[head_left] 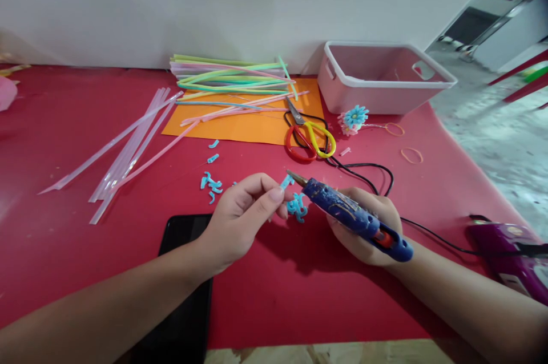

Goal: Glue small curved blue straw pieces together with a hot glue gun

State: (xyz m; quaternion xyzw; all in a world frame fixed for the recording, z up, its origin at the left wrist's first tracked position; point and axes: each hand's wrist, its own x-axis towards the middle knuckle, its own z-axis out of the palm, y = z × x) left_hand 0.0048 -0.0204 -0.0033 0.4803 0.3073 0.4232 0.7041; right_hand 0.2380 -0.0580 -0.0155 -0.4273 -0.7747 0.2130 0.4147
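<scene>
- Blue glue gun [357, 217] gripped in right hand [363, 227], nozzle beside a blue straw piece [286, 182].
- Left hand [244, 213] pinches that piece above the red bench [85, 250].

On the counter [64, 250] lie one pair of scissors [309, 134], two glue guns, one blue [357, 217] and one purple [509, 258], one tub [385, 76], one orange sheet [257, 124], one phone [182, 290], two rubber bands [411, 154], one flower [353, 118]. The straws [231, 81] are too many to count.
</scene>
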